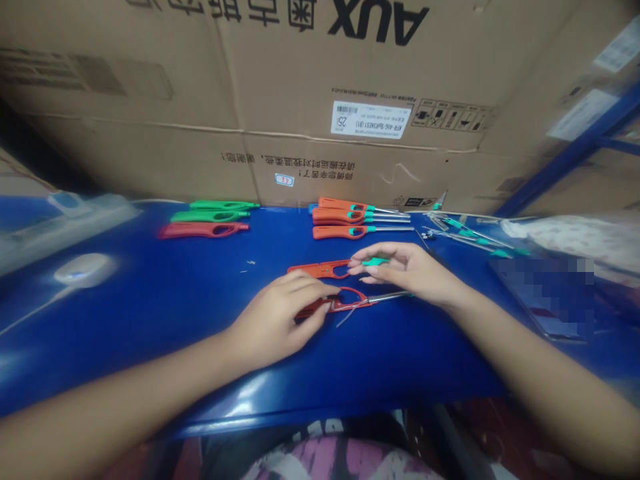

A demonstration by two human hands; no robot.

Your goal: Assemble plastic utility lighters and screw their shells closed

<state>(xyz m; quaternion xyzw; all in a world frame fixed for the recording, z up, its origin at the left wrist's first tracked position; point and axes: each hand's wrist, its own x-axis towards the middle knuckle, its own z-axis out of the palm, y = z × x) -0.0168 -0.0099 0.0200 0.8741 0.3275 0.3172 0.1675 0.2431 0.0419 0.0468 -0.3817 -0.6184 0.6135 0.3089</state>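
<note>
"What did you log, leftmost first?"
"Left hand (290, 310): pinched on the red casing (343, 305), mid blue table (175, 333), before the orange half-casing (317, 270). I judged it light, stiff, slick; best taken by the handle edges."
"And rightward?"
"Metal tube (387, 297), seemingly rigid. Right hand (400, 270): curled around a teal piece (374, 262); I couldn't tell whether it gripped."

Blue tabletop (165, 300), printed cardboard (280, 87) behind, blue frame (560, 150)
</note>
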